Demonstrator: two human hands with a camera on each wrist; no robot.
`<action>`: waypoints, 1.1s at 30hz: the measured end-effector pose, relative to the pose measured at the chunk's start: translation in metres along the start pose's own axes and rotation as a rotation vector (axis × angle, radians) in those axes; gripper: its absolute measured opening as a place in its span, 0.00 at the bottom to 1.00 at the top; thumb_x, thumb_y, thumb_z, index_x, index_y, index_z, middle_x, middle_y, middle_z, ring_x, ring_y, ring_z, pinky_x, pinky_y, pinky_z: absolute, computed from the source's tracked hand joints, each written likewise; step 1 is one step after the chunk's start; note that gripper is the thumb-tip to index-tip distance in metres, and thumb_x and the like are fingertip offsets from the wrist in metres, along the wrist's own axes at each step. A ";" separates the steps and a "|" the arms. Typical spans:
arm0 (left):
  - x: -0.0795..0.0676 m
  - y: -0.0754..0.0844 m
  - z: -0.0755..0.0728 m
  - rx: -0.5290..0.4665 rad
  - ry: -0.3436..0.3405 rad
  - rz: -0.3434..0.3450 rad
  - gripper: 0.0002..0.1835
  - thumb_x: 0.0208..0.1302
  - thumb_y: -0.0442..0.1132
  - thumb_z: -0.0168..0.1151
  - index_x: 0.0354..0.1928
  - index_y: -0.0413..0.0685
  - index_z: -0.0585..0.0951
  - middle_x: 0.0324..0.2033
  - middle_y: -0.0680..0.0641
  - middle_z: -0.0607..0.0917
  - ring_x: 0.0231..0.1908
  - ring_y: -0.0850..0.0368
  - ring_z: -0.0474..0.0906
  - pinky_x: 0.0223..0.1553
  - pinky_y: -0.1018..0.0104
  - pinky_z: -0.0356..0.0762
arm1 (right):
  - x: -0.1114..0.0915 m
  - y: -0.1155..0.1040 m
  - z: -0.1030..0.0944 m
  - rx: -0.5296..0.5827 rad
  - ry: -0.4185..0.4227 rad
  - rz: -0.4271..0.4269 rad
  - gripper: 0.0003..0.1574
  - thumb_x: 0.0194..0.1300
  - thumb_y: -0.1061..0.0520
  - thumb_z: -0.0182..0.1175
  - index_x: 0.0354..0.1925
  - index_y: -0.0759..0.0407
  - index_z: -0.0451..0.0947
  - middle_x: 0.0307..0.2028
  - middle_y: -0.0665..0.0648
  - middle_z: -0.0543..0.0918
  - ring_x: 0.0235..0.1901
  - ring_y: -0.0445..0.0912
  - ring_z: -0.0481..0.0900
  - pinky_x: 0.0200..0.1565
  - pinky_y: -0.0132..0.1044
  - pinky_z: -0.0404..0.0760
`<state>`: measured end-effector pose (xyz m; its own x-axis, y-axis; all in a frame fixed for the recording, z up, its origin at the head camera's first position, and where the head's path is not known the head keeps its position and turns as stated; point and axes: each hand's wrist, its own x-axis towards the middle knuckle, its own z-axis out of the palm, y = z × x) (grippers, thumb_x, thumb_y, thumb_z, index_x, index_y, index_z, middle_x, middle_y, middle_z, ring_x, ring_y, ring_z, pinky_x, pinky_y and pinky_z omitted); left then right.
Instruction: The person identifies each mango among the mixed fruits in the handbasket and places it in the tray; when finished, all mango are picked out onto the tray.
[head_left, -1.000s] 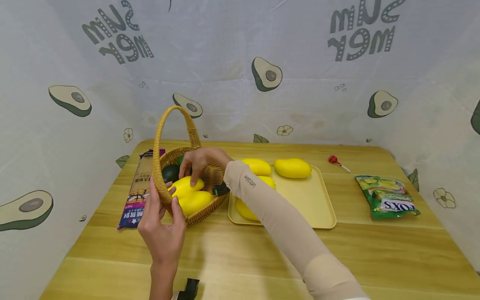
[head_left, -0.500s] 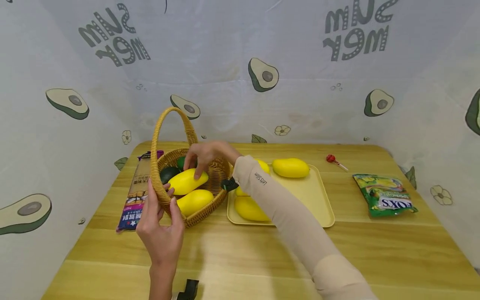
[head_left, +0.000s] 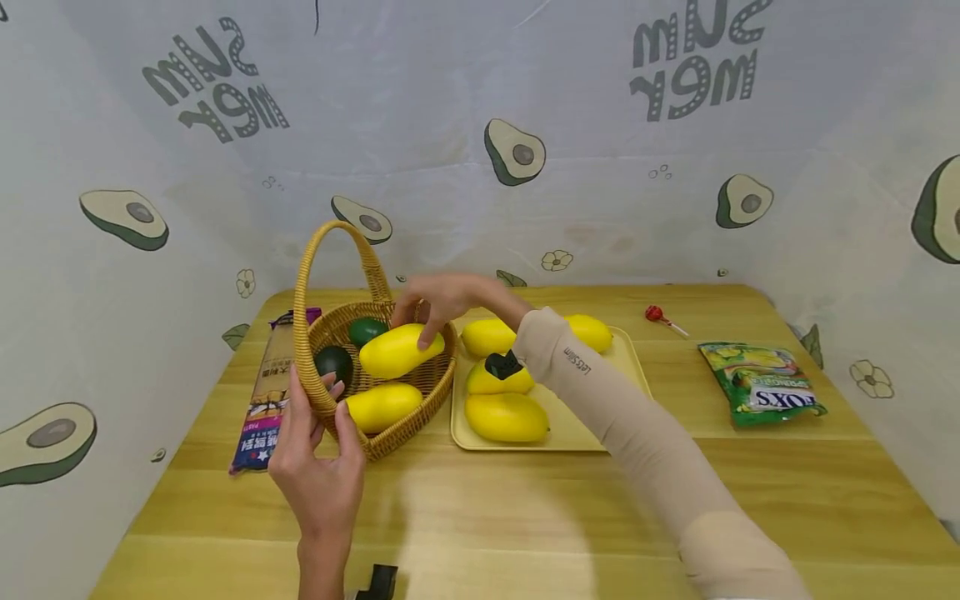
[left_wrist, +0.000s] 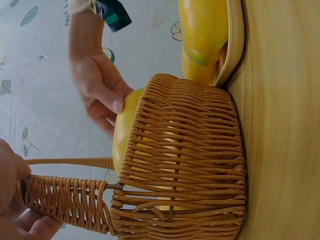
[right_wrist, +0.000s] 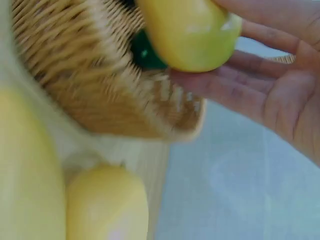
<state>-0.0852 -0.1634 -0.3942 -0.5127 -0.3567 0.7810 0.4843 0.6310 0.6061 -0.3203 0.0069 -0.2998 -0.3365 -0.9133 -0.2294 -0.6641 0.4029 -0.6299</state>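
My right hand [head_left: 438, 302] grips a yellow mango [head_left: 397, 351] and holds it lifted above the wicker basket [head_left: 390, 433]; the same mango [right_wrist: 187, 30] sits in my fingers in the right wrist view, and shows as the mango [left_wrist: 122, 130] behind the basket wall [left_wrist: 190, 160]. My left hand [head_left: 318, 450] pinches the basket's near rim by the handle base. Inside the basket lie another yellow mango [head_left: 382, 406] and two dark green avocados [head_left: 333, 363].
A yellow tray [head_left: 626, 367] right of the basket carries several mangoes [head_left: 506, 417]. A flat packet [head_left: 262, 400] lies left of the basket. A green candy bag [head_left: 761, 385] and a red lollipop [head_left: 660, 317] lie at the right. Avocado-print cloth walls surround the table.
My right hand has lifted the upper mango up and rightward out of the basket toward the tray. The left hand has stayed on the basket rim.
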 end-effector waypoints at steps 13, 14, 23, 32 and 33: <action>0.000 -0.001 -0.003 0.003 0.012 0.005 0.43 0.58 0.12 0.69 0.78 0.35 0.72 0.54 0.30 0.88 0.55 0.72 0.86 0.55 0.79 0.80 | -0.069 0.010 0.022 0.038 0.223 -0.061 0.33 0.70 0.62 0.73 0.70 0.64 0.79 0.67 0.61 0.82 0.62 0.56 0.83 0.58 0.44 0.90; 0.000 -0.001 -0.003 -0.001 0.011 0.006 0.43 0.58 0.12 0.69 0.78 0.35 0.72 0.55 0.30 0.88 0.55 0.71 0.86 0.55 0.79 0.80 | -0.076 0.012 0.024 0.038 0.247 -0.068 0.33 0.71 0.62 0.73 0.71 0.64 0.78 0.67 0.62 0.82 0.63 0.57 0.83 0.58 0.45 0.90; 0.002 0.002 0.001 -0.008 0.000 0.005 0.43 0.60 0.14 0.69 0.78 0.36 0.71 0.55 0.31 0.88 0.55 0.70 0.86 0.55 0.79 0.81 | -0.139 0.032 0.046 0.078 0.413 -0.025 0.35 0.75 0.63 0.68 0.75 0.68 0.72 0.73 0.67 0.76 0.69 0.61 0.77 0.63 0.49 0.87; 0.000 0.001 0.000 -0.010 0.001 0.006 0.44 0.58 0.12 0.69 0.78 0.35 0.71 0.55 0.30 0.88 0.55 0.72 0.85 0.55 0.79 0.80 | -0.194 0.045 0.057 0.083 0.537 0.024 0.33 0.73 0.66 0.69 0.73 0.68 0.75 0.68 0.68 0.79 0.60 0.60 0.82 0.58 0.50 0.90; 0.000 0.001 0.000 -0.010 0.002 0.006 0.44 0.58 0.12 0.69 0.78 0.35 0.71 0.54 0.30 0.88 0.55 0.72 0.86 0.55 0.79 0.80 | -0.199 0.046 0.059 0.087 0.542 0.040 0.33 0.73 0.65 0.69 0.73 0.68 0.75 0.67 0.68 0.80 0.60 0.59 0.82 0.58 0.50 0.90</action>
<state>-0.0846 -0.1629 -0.3934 -0.5083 -0.3549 0.7847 0.4943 0.6259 0.6033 -0.2445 0.2037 -0.3265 -0.6715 -0.7265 0.1461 -0.5935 0.4092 -0.6931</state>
